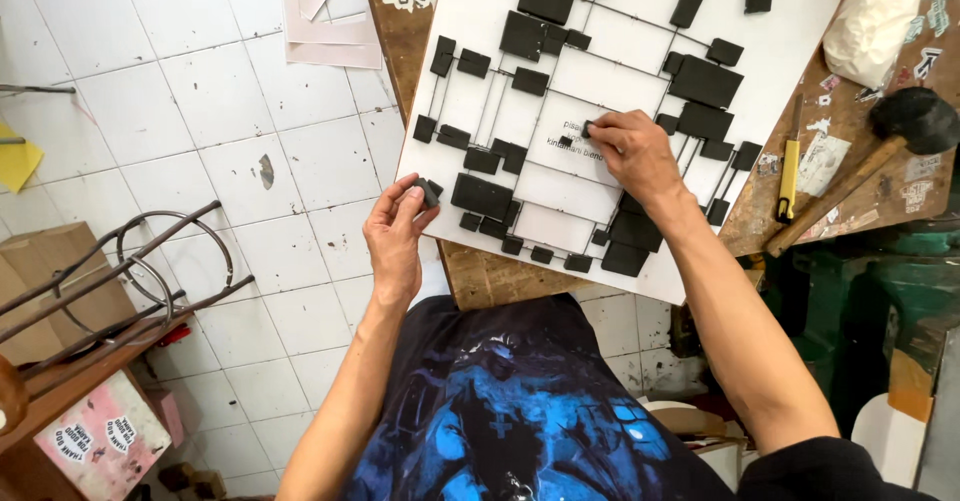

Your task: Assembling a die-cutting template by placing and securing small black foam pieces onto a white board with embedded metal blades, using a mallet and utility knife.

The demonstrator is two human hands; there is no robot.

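Pressing: right hand (640,151) down on the white board (790,21), fingertips pinched narrow on a small black piece (588,129) near the board's middle.
Holding: left hand (395,231) at the board's near left edge, fingers closed on a few small black blocks (430,192).
Board: lying flat on a wooden workbench (480,276), covered with black squares and rectangles (705,81) joined by thin dark lines.
Nearby: yellow-handled knife (789,176) and black mallet (915,121) on the bench to the right, well apart from both hands; white bag (875,16) at the far right corner.
Floor: white tiles (180,111), metal chair frame (130,281) to the left.
Risk, placement: small piece likely to sit crooked or off its line if the fingertips slide while pushing.
Risk, spares: loose blocks in the left hand could slip onto the tiles, since that hand hovers past the bench edge.
Risk, board: near corner overhangs the bench, so hard pressure there could tip it.
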